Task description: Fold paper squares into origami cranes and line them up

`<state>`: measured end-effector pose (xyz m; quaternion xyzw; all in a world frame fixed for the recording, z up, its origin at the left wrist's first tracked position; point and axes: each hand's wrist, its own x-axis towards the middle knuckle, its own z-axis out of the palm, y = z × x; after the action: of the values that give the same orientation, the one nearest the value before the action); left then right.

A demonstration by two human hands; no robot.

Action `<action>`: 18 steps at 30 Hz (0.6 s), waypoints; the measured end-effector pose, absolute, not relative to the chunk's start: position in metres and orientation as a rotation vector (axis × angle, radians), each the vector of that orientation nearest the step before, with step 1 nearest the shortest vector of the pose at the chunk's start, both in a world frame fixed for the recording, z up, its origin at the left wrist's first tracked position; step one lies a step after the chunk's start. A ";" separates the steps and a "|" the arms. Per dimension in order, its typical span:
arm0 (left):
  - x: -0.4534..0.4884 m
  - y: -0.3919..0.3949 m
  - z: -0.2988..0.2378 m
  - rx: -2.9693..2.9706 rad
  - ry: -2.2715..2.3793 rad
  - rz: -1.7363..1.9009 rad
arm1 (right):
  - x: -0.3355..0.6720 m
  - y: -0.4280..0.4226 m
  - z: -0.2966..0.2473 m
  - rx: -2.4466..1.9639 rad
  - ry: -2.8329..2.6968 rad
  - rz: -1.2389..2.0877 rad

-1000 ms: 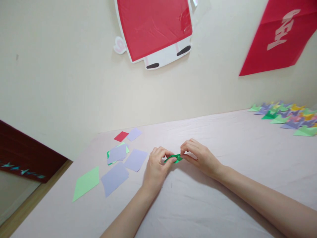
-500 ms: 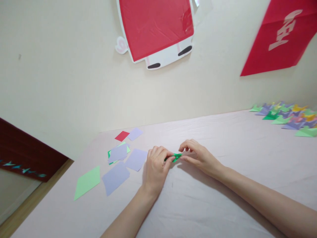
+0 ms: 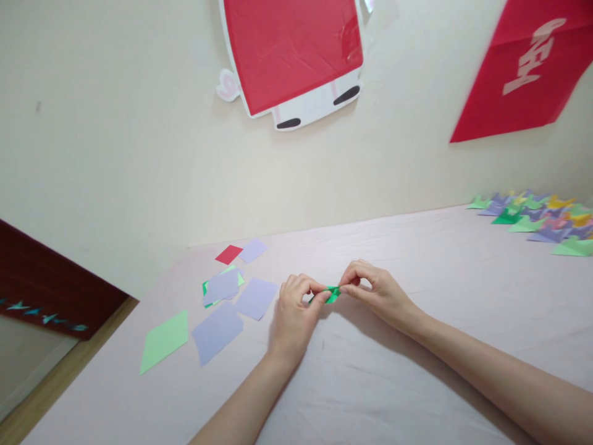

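Note:
A small folded piece of green paper [image 3: 332,295] is held between my two hands, just above the pale cloth. My left hand [image 3: 295,309] pinches its left part between thumb and fingers, covering much of it. On the other side, the thumb and index finger of my right hand [image 3: 373,290] are closed on its right tip. The exact folds are too small to make out. Nearest my left hand lies a lavender paper sheet [image 3: 256,298], flat on the cloth.
More loose paper lies to the left: a light green sheet [image 3: 164,342], a blue-lavender sheet [image 3: 217,334], a small stack [image 3: 221,287] and a red square [image 3: 229,254]. Rows of folded paper figures [image 3: 542,219] stand at the far right by the wall [image 3: 393,167].
My right thumb and index finger, apart before, have closed on the right tip of the green paper. My left hand keeps its pinch, nearly unmoved.

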<state>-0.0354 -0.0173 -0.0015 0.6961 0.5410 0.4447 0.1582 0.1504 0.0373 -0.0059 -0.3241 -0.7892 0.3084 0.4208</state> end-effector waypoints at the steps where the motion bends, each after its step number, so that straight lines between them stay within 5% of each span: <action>1: -0.035 -0.017 -0.002 1.939 1.539 1.291 | 0.151 0.038 -0.006 -0.811 -1.969 0.793; 18: -0.034 -0.021 -0.001 2.105 1.544 1.238 | 0.148 0.036 -0.009 -0.833 -1.939 0.931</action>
<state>-0.0341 -0.0209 -0.0010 0.7227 0.5302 0.4252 0.1256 0.1476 0.0364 -0.0086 -0.3300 -0.7684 0.3690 0.4056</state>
